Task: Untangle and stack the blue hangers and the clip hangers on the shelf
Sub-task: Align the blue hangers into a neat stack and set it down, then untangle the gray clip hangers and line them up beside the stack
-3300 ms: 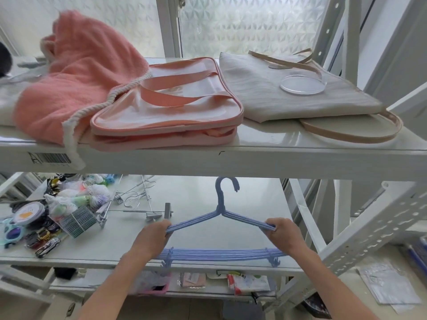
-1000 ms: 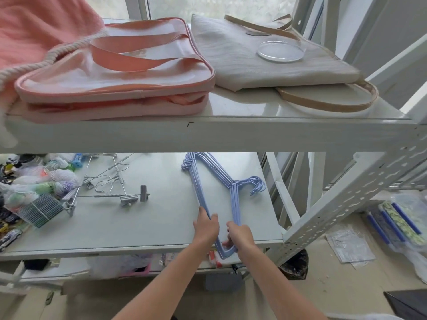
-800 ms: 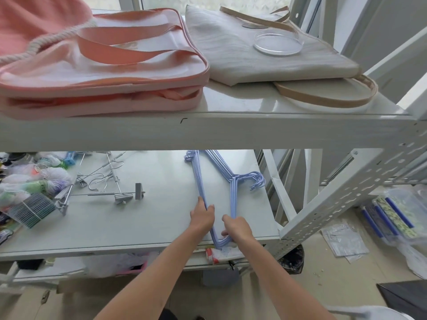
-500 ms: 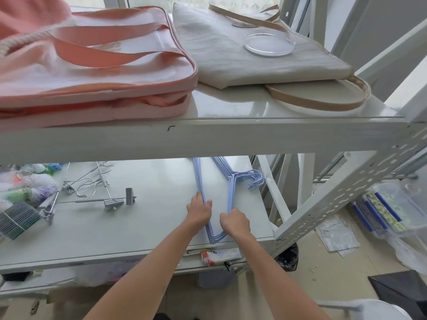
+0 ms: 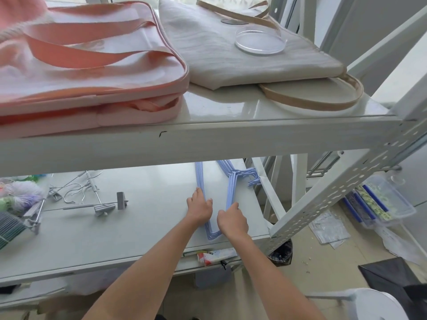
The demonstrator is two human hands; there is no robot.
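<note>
We see the blue hangers [image 5: 230, 192] lying flat as 1 stack on the right part of the lower shelf [image 5: 143, 227], their hooks pointing right toward the shelf's side edge and their near corner resting close to the front edge. The far end of the stack runs up under the upper shelf [image 5: 231, 144] and is hidden there. The left hand [image 5: 199, 207] rests on the left bar of the stack, with its fingers curled down over the wire and held close together; we cannot tell whether the thumb goes under the bar. The right hand [image 5: 232, 219] sits on the right side of the stack near the corner, knuckles up, fingers bent over the wire and pressed together. The 2 hands lie just beside each other, with a narrow gap between them. Further left on the same shelf, well apart from the stack, we see the clip hangers [image 5: 92, 199], thin metal ones lying loose and crossing one another, with a grey clip [image 5: 121, 200] standing up at the right end. At the far left edge lie some bundles of yarn [image 5: 20, 195]. On the upper shelf we see a pink bag [image 5: 80, 65] on the left, touching a beige bag [image 5: 219, 49] on the right, and a clear round dish [image 5: 260, 40] sits on the beige one.
</note>
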